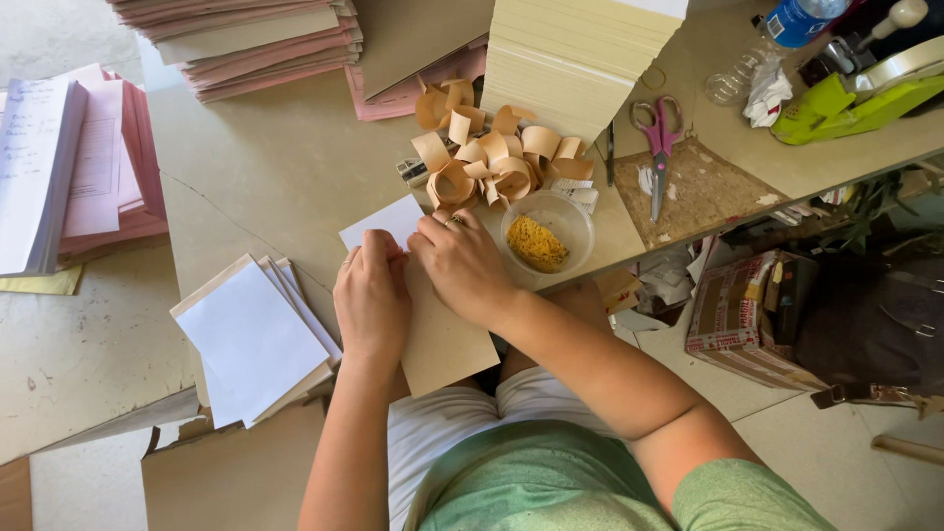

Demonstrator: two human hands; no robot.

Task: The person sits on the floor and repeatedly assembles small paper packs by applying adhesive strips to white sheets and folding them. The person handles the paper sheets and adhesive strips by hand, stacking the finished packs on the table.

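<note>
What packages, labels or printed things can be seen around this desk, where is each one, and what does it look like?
Plastic bottle: top right corner, lying down, blue label.
Cardboard box: on the floor right of the desk, brown with red and white print.
Printed forms: left edge, stacked pink and white sheets.
Tape dispenser: upper right, lime green.
Both hands, left and right, press a brown card with white paper.

On the worktop [265, 167], the left hand [371, 300] and right hand [462, 264] rest side by side on a card booklet [433, 324] at the near edge. A stack of booklets [254, 339] lies to their left, a bowl [548, 231] just to their right, curled paper strips [492, 157] behind it, and scissors [659, 147] farther right.
</note>
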